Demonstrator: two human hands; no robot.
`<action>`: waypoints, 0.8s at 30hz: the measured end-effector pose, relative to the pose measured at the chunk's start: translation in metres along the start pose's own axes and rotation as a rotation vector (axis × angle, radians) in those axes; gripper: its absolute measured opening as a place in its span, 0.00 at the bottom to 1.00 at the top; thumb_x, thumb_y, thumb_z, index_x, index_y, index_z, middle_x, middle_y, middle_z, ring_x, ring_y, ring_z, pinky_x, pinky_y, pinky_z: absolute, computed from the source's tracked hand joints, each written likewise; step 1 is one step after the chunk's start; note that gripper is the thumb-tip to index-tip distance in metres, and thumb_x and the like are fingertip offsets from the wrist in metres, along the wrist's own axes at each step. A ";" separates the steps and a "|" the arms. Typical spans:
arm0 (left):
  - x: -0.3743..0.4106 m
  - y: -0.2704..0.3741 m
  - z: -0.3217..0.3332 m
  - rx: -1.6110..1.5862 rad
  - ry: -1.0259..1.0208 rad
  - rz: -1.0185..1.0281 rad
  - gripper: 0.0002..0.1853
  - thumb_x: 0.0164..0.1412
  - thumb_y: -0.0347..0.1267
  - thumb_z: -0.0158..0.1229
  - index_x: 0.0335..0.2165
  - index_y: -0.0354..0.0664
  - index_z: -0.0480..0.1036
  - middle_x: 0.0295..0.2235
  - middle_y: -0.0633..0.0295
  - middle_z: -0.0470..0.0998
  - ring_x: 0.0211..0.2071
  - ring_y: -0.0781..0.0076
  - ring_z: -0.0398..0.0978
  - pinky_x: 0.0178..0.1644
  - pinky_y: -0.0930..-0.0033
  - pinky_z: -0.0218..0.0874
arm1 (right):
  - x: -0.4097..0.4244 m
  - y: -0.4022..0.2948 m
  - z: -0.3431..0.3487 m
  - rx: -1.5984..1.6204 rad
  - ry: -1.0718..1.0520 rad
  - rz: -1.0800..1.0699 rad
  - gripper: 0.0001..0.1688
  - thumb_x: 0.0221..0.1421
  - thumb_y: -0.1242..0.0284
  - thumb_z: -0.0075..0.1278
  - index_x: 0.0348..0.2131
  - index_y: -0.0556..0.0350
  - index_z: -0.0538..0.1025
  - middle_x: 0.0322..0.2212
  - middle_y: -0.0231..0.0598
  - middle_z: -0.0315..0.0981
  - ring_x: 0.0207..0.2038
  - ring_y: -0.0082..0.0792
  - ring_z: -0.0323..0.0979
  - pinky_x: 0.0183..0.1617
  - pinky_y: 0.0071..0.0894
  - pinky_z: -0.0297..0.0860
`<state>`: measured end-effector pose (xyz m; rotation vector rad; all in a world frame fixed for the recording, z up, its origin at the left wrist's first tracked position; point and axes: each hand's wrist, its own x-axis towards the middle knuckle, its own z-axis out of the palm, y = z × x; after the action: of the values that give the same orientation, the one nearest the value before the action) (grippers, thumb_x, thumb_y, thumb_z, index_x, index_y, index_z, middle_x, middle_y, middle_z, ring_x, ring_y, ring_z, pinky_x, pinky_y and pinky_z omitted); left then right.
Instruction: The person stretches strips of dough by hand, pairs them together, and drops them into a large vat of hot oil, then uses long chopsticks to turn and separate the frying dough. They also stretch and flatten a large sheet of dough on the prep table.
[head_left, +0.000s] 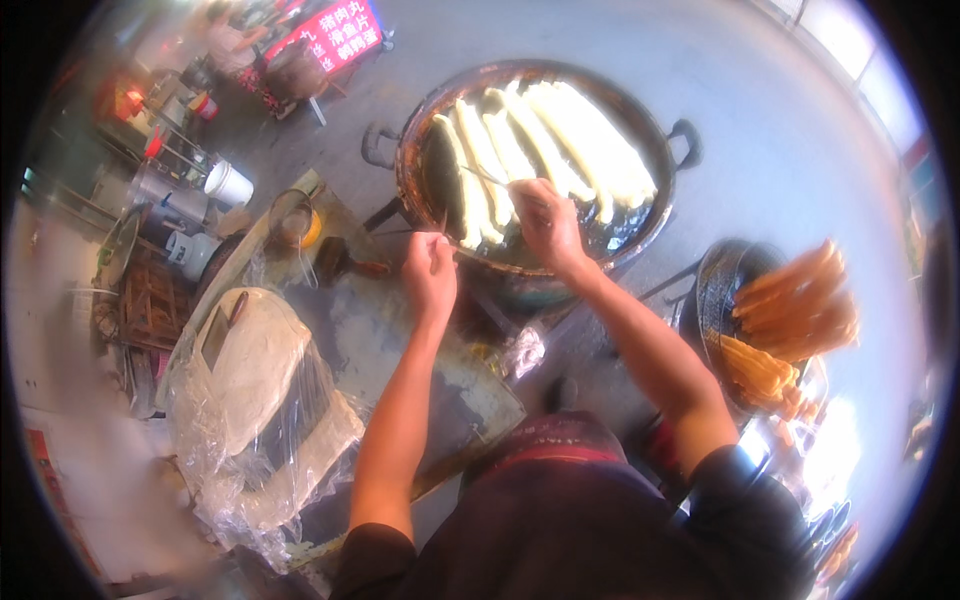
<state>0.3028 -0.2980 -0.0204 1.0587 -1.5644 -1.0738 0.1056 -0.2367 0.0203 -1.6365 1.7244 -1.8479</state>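
Observation:
Before me stands a wide round frying pan (406, 176) with two loop handles and dark oil. Several long pale dough sticks (470, 187) lie side by side in it, the right ones washed out by glare. My right hand (546, 221) is over the pan's front half, shut on a thin stick (484, 175) that points left across the dough. My left hand (431, 266) is at the pan's near left rim. Its fingers are pinched around a thin stick (443, 223), of which only a short end shows clearly.
A wire basket (709, 292) of browned fried dough sticks (795, 307) stands to the right. On the worktable (465, 375) at left lie flattened dough (259, 360) under plastic film, a scraper (217, 330) and a strainer (292, 215). A person (232, 49) is at far left, near a red sign (337, 37).

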 end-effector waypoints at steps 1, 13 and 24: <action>0.002 -0.002 -0.001 0.026 -0.034 -0.032 0.07 0.70 0.28 0.53 0.39 0.34 0.72 0.29 0.57 0.81 0.26 0.74 0.78 0.33 0.70 0.70 | -0.002 -0.004 0.004 0.002 -0.026 0.076 0.09 0.63 0.78 0.55 0.43 0.58 0.80 0.35 0.51 0.78 0.34 0.48 0.79 0.39 0.39 0.74; -0.003 0.003 0.003 0.140 -0.104 0.267 0.06 0.71 0.26 0.52 0.41 0.33 0.71 0.30 0.57 0.82 0.28 0.76 0.79 0.35 0.71 0.71 | 0.009 0.037 -0.002 0.099 0.161 0.365 0.13 0.68 0.68 0.55 0.45 0.59 0.81 0.26 0.39 0.79 0.29 0.24 0.73 0.34 0.29 0.70; 0.024 -0.009 0.021 0.156 0.007 0.125 0.07 0.66 0.28 0.56 0.40 0.34 0.73 0.32 0.48 0.82 0.36 0.51 0.82 0.42 0.58 0.71 | 0.006 0.028 -0.005 -0.007 0.189 0.219 0.10 0.66 0.70 0.56 0.43 0.57 0.81 0.23 0.42 0.80 0.26 0.25 0.74 0.34 0.31 0.71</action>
<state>0.2793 -0.3203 -0.0281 1.0516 -1.7074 -0.8742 0.0846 -0.2472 0.0034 -1.2497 1.8987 -1.9427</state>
